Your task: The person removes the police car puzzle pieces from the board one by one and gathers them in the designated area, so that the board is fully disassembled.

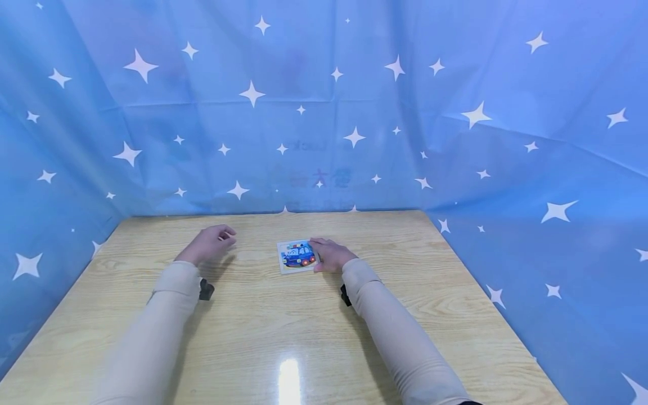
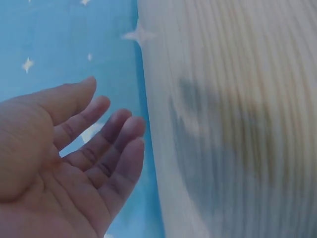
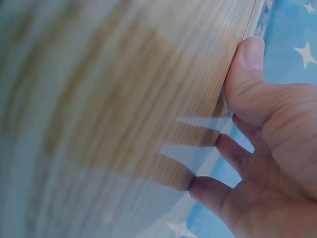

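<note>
A flat, square picture board (image 1: 298, 256) with a pale frame and a blue cartoon car lies on the table. At its right side is my right hand (image 1: 331, 255), gripping the edge with the fingers at the upper right corner and the thumb lower down. In the right wrist view the thumb (image 3: 247, 74) sits against the board's edge, while other fingertips touch the wood; the index finger is mostly hidden. Left of the board, my left hand (image 1: 208, 244) hovers above the table and holds nothing. Its fingers (image 2: 106, 153) are loosely bent in the left wrist view.
The light wood-grain table (image 1: 253, 326) carries a bright glare spot near its front. A blue curtain (image 1: 304, 112) with white stars borders it at the back and both sides. Small black devices (image 1: 206, 289) are worn at the wrists.
</note>
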The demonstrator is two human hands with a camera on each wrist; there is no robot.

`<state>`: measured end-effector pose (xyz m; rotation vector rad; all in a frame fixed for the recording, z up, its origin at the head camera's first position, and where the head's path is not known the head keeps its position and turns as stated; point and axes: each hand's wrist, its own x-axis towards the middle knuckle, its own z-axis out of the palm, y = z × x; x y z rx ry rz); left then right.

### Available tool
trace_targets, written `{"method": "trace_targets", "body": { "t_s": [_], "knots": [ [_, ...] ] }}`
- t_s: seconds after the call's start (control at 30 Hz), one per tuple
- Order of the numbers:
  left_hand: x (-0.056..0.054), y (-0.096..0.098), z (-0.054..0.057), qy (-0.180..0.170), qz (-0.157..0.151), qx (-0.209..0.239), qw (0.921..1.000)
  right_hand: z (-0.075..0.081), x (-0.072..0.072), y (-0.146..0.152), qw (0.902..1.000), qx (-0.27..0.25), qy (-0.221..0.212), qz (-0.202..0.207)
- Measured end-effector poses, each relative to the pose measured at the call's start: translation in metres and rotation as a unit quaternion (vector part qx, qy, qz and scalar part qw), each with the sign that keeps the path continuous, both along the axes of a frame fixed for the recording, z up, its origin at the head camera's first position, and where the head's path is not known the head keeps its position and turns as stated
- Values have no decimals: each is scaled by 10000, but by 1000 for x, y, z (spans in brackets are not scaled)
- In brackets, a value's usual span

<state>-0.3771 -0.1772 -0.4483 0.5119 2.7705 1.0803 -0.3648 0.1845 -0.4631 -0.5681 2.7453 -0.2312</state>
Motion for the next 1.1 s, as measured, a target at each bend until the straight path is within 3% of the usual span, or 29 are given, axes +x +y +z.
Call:
{"method": "trace_targets", "body": {
  "t_s": [0.37, 0.8, 1.1],
  "knots": [
    [-6, 45, 1, -339, -421, 587, 9968, 1, -1, 2, 10000, 41, 46, 11],
    [-14, 81, -1, -252, -715, 498, 9959, 0, 1, 2, 10000, 44, 2, -35],
    [-17, 99, -4, -417, -865, 505, 9941, 0, 1, 3, 10000, 33, -30, -67]
  ]
}}
